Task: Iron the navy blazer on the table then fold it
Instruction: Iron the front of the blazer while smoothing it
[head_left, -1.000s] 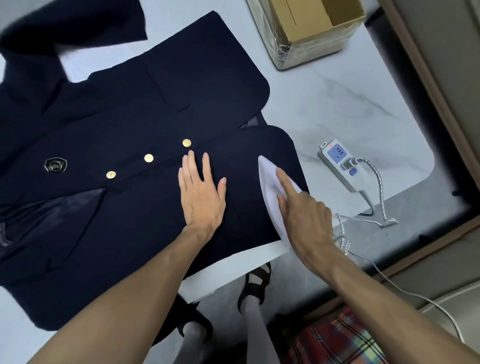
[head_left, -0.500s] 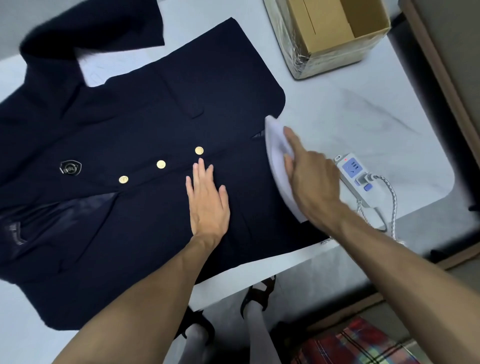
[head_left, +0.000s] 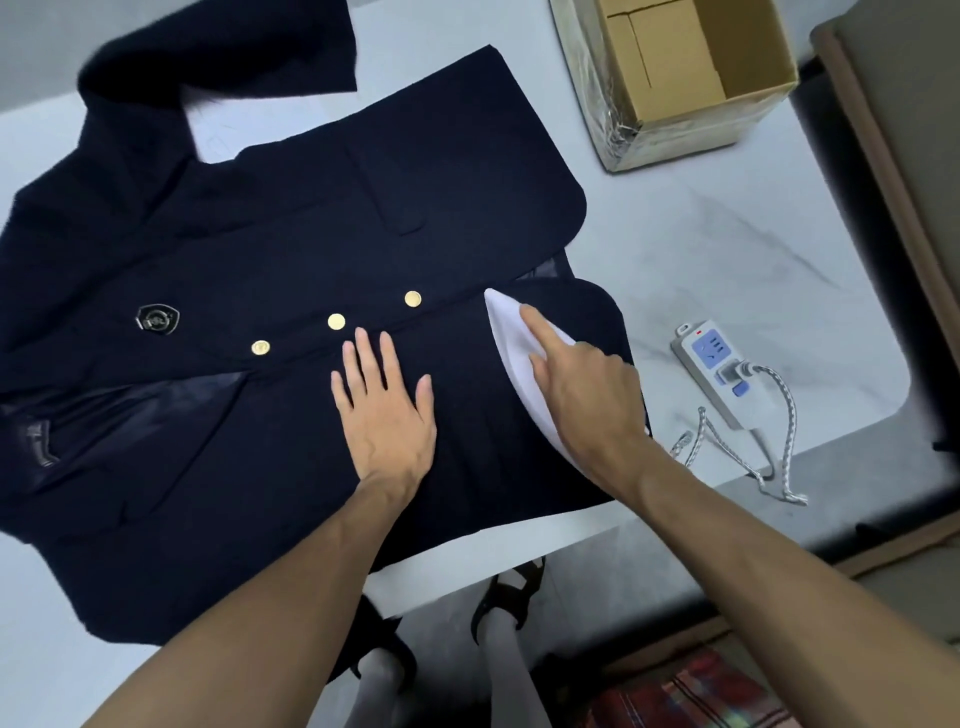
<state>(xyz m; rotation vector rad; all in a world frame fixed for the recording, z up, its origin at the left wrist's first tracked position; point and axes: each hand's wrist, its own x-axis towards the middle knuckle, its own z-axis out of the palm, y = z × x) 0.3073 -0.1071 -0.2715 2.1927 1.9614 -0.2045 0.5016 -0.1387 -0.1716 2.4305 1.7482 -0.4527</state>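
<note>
The navy blazer (head_left: 291, 249) lies spread front-up across the white table (head_left: 727, 249), with three gold buttons and a badge on its chest. My left hand (head_left: 387, 410) rests flat on the lower front panel, fingers straight, just below the buttons. My right hand (head_left: 582, 384) grips a white iron (head_left: 511, 338), index finger stretched along its top. The iron sits on the blazer's lower right panel, tip pointing toward the front opening. Most of the iron's body is hidden under my hand.
A white power strip (head_left: 714, 364) with a braided cord (head_left: 779, 426) lies on the table right of the blazer. An open cardboard box (head_left: 675, 78) stands at the back right. The table's front edge runs just below the blazer hem.
The iron slid away along the right panel, then came back toward the middle of that panel. My left hand stayed flat on the blazer in the same place.
</note>
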